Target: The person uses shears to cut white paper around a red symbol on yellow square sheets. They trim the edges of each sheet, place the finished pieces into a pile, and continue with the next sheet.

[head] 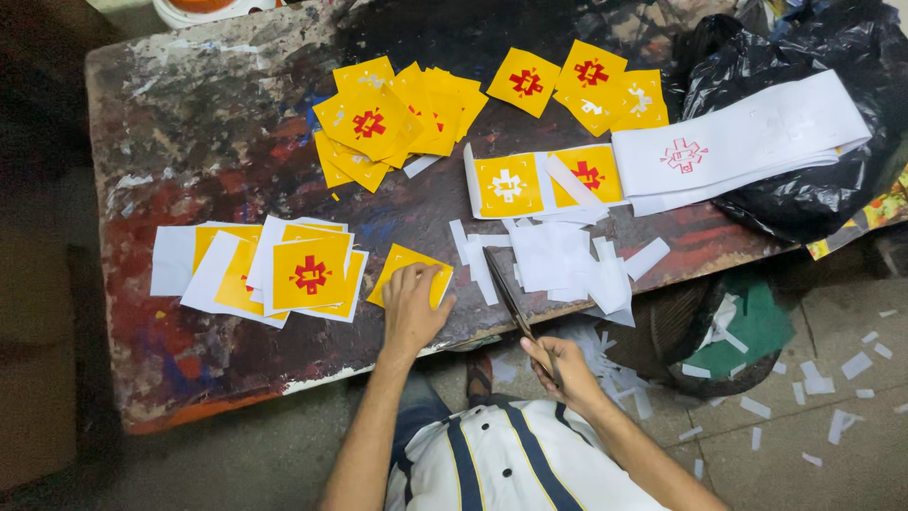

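From the head camera, the left hand [412,308] lay flat, fingers spread, pressing a square yellow paper sticker [408,273] against the paint-stained wooden table [199,114], just beside a pile of untrimmed white-bordered yellow stickers [274,274]. The right hand [560,367] was closed around the handles of dark metal scissors [509,298], whose blades pointed toward scattered white paper trimmings [567,260].

Black plastic bag [813,199]; white paper scraps [818,383] on floor.

Left hand [410,305] on yellow sticker [409,268], right hand [560,364] gripping scissors [507,291]
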